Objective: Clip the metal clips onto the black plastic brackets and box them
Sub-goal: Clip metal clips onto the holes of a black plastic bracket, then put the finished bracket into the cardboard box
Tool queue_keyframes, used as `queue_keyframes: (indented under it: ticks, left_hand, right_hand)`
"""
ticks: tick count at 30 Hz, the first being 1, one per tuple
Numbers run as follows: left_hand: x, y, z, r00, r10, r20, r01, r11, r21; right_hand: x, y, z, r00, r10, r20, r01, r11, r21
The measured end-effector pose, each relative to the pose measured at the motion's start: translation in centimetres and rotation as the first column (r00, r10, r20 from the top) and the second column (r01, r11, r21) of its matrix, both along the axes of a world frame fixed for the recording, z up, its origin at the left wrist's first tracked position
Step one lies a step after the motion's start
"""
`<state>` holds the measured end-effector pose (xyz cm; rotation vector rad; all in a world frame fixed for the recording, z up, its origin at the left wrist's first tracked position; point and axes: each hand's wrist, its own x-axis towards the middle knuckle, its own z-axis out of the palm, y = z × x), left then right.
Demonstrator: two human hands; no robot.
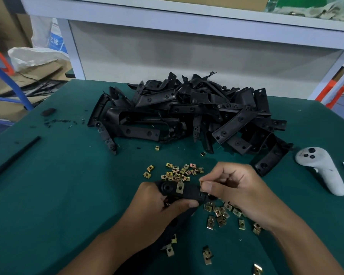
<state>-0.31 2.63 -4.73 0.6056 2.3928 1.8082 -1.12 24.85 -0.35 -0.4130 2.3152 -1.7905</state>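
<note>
Black plastic bracket (187,192) is held low centre, just above the green mat (58,195), one brass-coloured metal clip (180,187) already seated on it beside the round boss. Left hand (157,211) grips the bracket from below, thumb pressed along its near edge, fingers curled around the far side. Right hand (234,187) pinches a second clip (201,184) between thumb and forefinger right at the bracket's right end; clip touches or nearly touches the plastic, can't tell if it's seated. Loose clips (177,172) sit in a small heap just behind the bracket, more scattered clips (219,212) under and in front of the right hand, a few further strays toward the near edge. Behind that, a large pile of unclipped brackets (187,114) fills the middle of the mat. White handheld controller (320,169) lies to the right of the pile, well apart from the hands. Long black strip (14,159) lies diagonally at the left edge, small black offcuts (48,112) near the far left corner. Cardboard and a white bag (34,56) sit off the table to the left.
</note>
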Motion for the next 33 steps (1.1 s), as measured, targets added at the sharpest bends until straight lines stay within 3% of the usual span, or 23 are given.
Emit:
queue_keyframes:
  ticks: [6, 13, 19, 24, 28, 31, 33]
  left_hand:
    - [-0.4, -0.2, 0.0, 0.999, 0.046, -0.011, -0.046, 0.996, 0.071]
    - [-0.4, 0.4, -0.3, 0.999, 0.029, 0.012, -0.031, 0.97, 0.24]
    - [-0.5, 0.2, -0.2, 0.97, 0.211, -0.12, -0.167, 0.938, 0.302]
    - [0.8, 0.9, 1.2, 0.976, 0.219, -0.017, -0.2, 0.917, 0.346]
    - [3.3, 2.2, 3.4, 0.975, 0.189, -0.119, -0.151, 0.951, 0.271]
    - [5.5, 5.4, 5.9, 0.935, 0.045, -0.353, -0.026, 0.998, 0.061]
    - [7.4, 8.9, 7.3, 0.901, -0.065, -0.43, 0.065, 0.998, -0.014]
  right_hand:
    - [-0.1, -0.4, -0.9, 0.997, 0.044, -0.065, -0.041, 0.998, 0.044]
    - [0.0, -1.2, -1.3, 0.994, -0.024, -0.106, 0.013, 0.995, -0.099]
    - [-0.4, -0.3, -0.9, 0.988, -0.084, -0.126, 0.067, 0.989, -0.132]
    - [0.4, 0.4, 1.5, 0.991, -0.058, -0.119, 0.044, 0.992, -0.116]
    - [4.9, 2.5, 4.0, 0.937, -0.124, -0.326, 0.139, 0.99, 0.022]
    - [10.5, 5.8, 5.3, 0.869, -0.248, -0.429, 0.278, 0.961, 0.008]
    - [14.8, 8.5, 5.9, 0.819, -0.365, -0.444, 0.399, 0.917, -0.019]
